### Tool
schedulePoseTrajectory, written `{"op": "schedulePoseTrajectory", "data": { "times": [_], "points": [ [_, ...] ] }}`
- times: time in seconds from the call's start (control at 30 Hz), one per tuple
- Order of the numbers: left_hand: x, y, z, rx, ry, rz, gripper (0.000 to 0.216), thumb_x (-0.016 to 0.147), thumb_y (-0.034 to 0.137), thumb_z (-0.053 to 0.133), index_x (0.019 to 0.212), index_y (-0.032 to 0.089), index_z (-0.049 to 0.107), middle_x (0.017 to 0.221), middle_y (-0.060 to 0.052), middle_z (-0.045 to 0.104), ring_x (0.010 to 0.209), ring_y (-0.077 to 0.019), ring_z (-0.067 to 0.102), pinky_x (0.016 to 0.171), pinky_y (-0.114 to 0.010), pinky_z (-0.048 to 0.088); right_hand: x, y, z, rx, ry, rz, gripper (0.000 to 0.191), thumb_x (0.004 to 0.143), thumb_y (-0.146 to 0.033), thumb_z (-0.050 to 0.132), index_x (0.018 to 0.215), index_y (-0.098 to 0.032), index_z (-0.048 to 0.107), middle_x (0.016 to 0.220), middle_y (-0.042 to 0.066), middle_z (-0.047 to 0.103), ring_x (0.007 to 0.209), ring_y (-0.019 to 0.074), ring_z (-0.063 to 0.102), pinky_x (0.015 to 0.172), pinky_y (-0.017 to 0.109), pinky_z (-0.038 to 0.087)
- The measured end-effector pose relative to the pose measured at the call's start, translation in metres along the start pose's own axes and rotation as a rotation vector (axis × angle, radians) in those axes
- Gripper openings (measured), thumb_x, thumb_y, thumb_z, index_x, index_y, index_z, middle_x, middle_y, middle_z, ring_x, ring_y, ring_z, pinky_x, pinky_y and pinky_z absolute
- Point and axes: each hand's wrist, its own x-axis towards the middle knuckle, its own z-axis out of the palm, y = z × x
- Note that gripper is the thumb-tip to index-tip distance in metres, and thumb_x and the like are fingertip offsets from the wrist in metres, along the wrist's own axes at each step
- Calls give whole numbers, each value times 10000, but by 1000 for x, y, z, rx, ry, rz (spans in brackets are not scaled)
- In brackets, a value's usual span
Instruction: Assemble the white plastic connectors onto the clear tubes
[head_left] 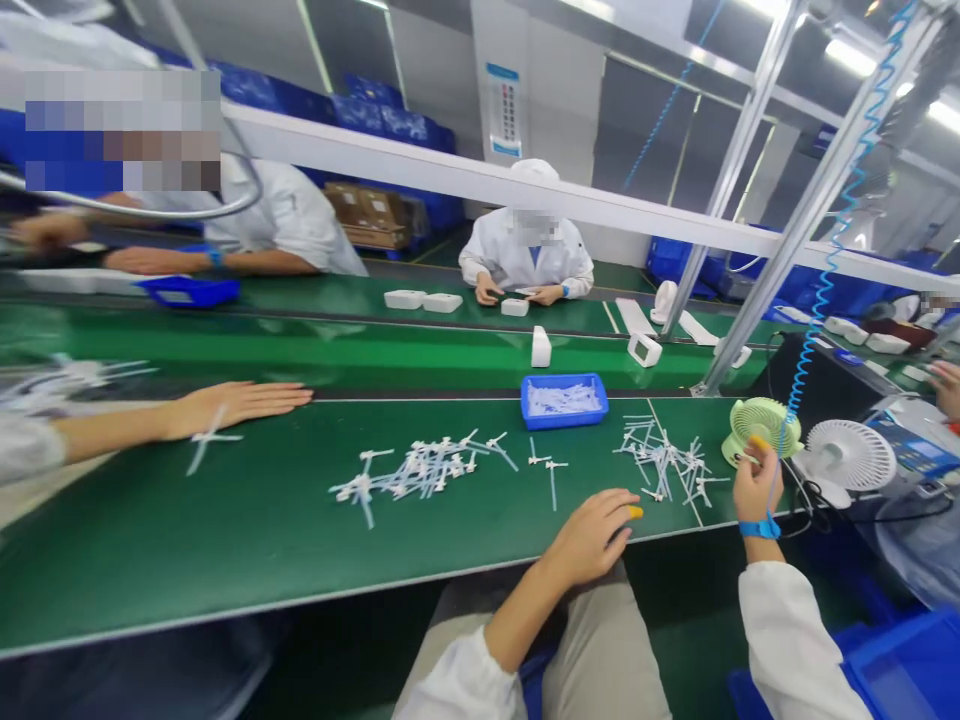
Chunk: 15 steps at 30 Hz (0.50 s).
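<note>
My left hand (598,537) rests at the near edge of the green tabletop, its fingers loosely spread and holding nothing; one fingertip wears a yellow cover. Up against a small green desk fan (763,425), my right hand (757,488) has bent fingers at the fan's front, also with a yellow fingertip cover, and a blue band circles that wrist. Between my hands lies a pile of thin pale-blue strips with white ends (664,455). Left of it are two loose strip pieces (553,485) and a larger pile of the same pieces (427,468).
Beyond the strips sits a blue tray (564,420) holding pale pieces. A white fan (851,460) stands right of the green one, with cables beneath. A co-worker's arm (232,405) lies across the table at left. White housings (541,347) stand on the conveyor behind; other workers sit opposite.
</note>
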Motion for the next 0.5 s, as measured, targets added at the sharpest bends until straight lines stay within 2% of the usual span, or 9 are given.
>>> {"op": "schedulePoseTrajectory", "data": {
  "times": [0.1, 0.23, 0.37, 0.43, 0.5],
  "points": [
    [-24, -20, -29, 97, 39, -86, 347, 1031, 179, 561, 1342, 244, 700, 1461, -94, 699, 1491, -304, 546, 1264, -553, 478, 4, 8, -3, 0, 7, 4, 493, 872, -324, 591, 1325, -151, 682, 1222, 175, 743, 1039, 299, 745, 833, 398, 599],
    [-52, -50, -57, 210, 146, -217, 325, 1032, 218, 583, 1339, 243, 687, 1516, -113, 647, 1491, -327, 537, 1264, -595, 473, 10, 11, 0, -43, 15, 23, 495, 844, -298, 602, 1308, -146, 686, 1151, 159, 756, 956, 282, 750, 781, 379, 590],
    [-62, -69, -56, 275, 345, -353, 399, 1047, 228, 546, 1442, 209, 596, 1672, -171, 462, 1542, -352, 468, 1278, -622, 442, 1, -8, 16, -10, -110, -78, 445, 887, -299, 584, 1294, -153, 688, 1104, 140, 736, 947, 265, 740, 788, 374, 590],
    [-62, -74, -52, 276, 374, -395, 470, 1046, 225, 538, 1514, 198, 525, 1679, -173, 450, 1562, -355, 437, 1298, -624, 413, -6, -20, 28, 39, -184, -144, 446, 908, -308, 583, 1318, -160, 677, 1125, 136, 721, 965, 259, 732, 816, 385, 596],
    [-61, -78, -47, 279, 361, -423, 506, 1032, 222, 550, 1536, 198, 503, 1662, -156, 479, 1576, -364, 415, 1307, -622, 399, -9, -29, 40, 56, -176, -162, 446, 913, -306, 589, 1326, -161, 674, 1146, 135, 711, 960, 250, 722, 852, 403, 596]
  ]
}}
